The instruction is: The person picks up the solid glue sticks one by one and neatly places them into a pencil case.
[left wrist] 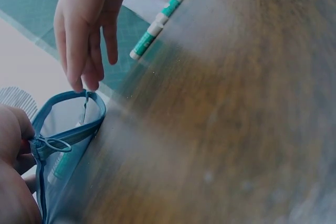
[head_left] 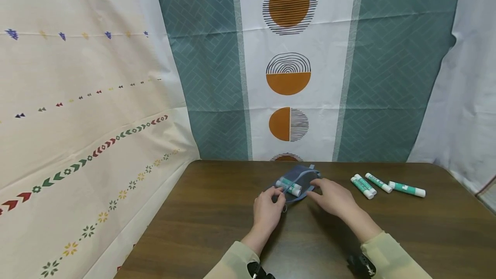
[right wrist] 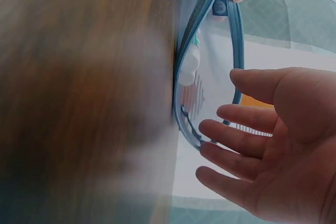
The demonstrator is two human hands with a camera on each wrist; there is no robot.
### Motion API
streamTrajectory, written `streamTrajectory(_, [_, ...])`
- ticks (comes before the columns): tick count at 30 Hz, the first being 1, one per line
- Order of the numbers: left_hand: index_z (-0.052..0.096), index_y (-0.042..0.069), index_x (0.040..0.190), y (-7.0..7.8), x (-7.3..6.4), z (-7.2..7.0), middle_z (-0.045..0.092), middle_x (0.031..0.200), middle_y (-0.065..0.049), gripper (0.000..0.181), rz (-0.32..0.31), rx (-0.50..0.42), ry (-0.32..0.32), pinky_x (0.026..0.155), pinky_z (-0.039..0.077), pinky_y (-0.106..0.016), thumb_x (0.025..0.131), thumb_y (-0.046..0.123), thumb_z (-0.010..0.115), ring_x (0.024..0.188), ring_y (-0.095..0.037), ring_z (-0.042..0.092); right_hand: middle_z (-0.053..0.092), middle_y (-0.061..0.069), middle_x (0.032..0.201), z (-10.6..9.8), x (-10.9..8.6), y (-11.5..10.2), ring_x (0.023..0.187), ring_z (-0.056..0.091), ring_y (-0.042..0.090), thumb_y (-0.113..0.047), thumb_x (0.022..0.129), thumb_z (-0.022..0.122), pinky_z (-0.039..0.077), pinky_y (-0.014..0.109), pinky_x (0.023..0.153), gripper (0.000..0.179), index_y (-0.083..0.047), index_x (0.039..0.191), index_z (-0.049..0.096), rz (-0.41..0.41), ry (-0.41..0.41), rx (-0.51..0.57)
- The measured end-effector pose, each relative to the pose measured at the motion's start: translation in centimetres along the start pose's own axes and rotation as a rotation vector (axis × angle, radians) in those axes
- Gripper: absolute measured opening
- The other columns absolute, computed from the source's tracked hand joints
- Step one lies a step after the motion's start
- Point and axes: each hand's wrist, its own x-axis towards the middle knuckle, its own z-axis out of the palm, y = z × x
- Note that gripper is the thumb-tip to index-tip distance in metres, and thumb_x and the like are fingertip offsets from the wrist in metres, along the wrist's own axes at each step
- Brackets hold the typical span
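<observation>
A clear pouch with blue zipper edging (head_left: 306,178) lies on the table, its mouth gaping toward the right. Inside are green-and-white glue sticks (head_left: 290,187), also seen through the pouch wall in the left wrist view. My left hand (head_left: 266,210) pinches the zipper end of the pouch, beside the ring-shaped zipper pull (left wrist: 55,145). At the other end of the mouth is my right hand (head_left: 334,196), fingers extended and spread. In the right wrist view this hand (right wrist: 283,135) holds nothing, its fingertips close to the pouch's rim; whether they touch cannot be told.
Several more glue sticks lie to the right on the brown wooden table (head_left: 193,227): a side-by-side pair (head_left: 363,186), one slanted stick (head_left: 378,183) and one at the far right (head_left: 407,189). Patterned cloths (head_left: 209,76) hang behind the table and along its left.
</observation>
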Motion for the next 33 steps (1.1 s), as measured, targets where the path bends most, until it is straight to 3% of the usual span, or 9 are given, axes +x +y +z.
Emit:
streamTrajectory(9, [0.081, 0.017, 0.094, 0.0, 0.1, 0.0, 0.081, 0.124, 0.002, 0.01, -0.008, 0.004, 0.0, 0.122, 0.037, -0.068, 0.101, 0.016, 0.074, 0.137, -0.041, 0.066, 0.058, 0.031, 0.154, -1.0, -1.6, 2.1, 0.142, 0.054, 0.054, -0.042, 0.107, 0.071, 0.049, 0.072, 0.107, 0.061, -0.001, 0.151, 0.063, 0.004, 0.044, -0.016])
streamTrajectory(18, [0.082, 0.016, 0.096, 0.0, -0.1, -0.1, 0.082, 0.124, 0.004, 0.011, -0.021, -0.005, -0.016, 0.123, 0.034, -0.069, 0.102, 0.016, 0.074, 0.138, -0.038, 0.065, 0.051, 0.034, 0.16, -1.8, -3.2, 4.6, 0.146, 0.047, 0.058, -0.052, 0.107, 0.068, 0.043, 0.074, 0.112, 0.079, 0.006, 0.158, 0.052, -0.027, 0.108, -0.044])
streamTrajectory(28, [0.081, 0.017, 0.093, 0.0, 0.1, 0.0, 0.081, 0.125, 0.005, 0.011, -0.031, -0.02, -0.024, 0.125, 0.033, -0.067, 0.102, 0.016, 0.074, 0.14, -0.037, 0.064, 0.049, 0.038, 0.158, -3.1, -4.3, 8.1, 0.146, 0.044, 0.061, -0.045, 0.106, 0.073, 0.04, 0.075, 0.113, 0.078, 0.011, 0.155, 0.051, -0.036, 0.15, -0.099])
streamTrajectory(33, [0.08, 0.017, 0.092, 0.0, -0.2, 0.1, 0.082, 0.122, 0.005, 0.011, -0.017, -0.026, -0.006, 0.124, 0.035, -0.067, 0.102, 0.014, 0.075, 0.137, -0.034, 0.066, 0.048, 0.038, 0.159, -4.1, -4.5, 9.6, 0.148, 0.041, 0.061, -0.053, 0.106, 0.069, 0.04, 0.077, 0.112, 0.084, 0.01, 0.157, 0.048, -0.013, 0.141, -0.091])
